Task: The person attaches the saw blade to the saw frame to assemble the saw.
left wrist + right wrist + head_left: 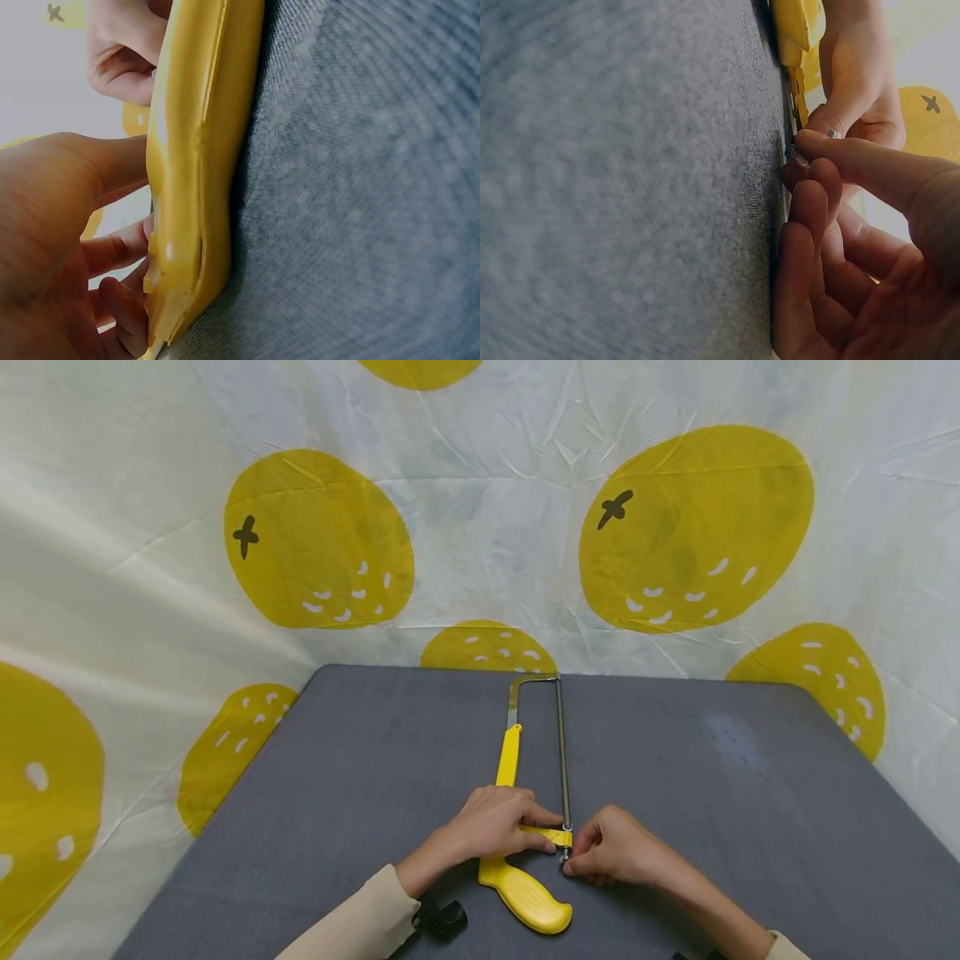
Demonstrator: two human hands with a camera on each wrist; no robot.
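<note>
A hacksaw with a yellow handle lies flat on the grey surface, its metal bow and blade pointing away from me. My left hand lies over the frame just ahead of the handle, thumb and index finger gripping the yellow blade holder. At the near end of the blade, my right hand pinches the small metal wing nut between thumb and fingers. The right wrist view shows that pinch close up, with the nut mostly covered by fingertips. In the left wrist view the yellow handle hides part of both hands.
The grey cloth-covered table extends around the saw on all sides. Behind it and to both sides hangs a white cloth printed with large yellow fruit. A black strap piece shows at my left wrist.
</note>
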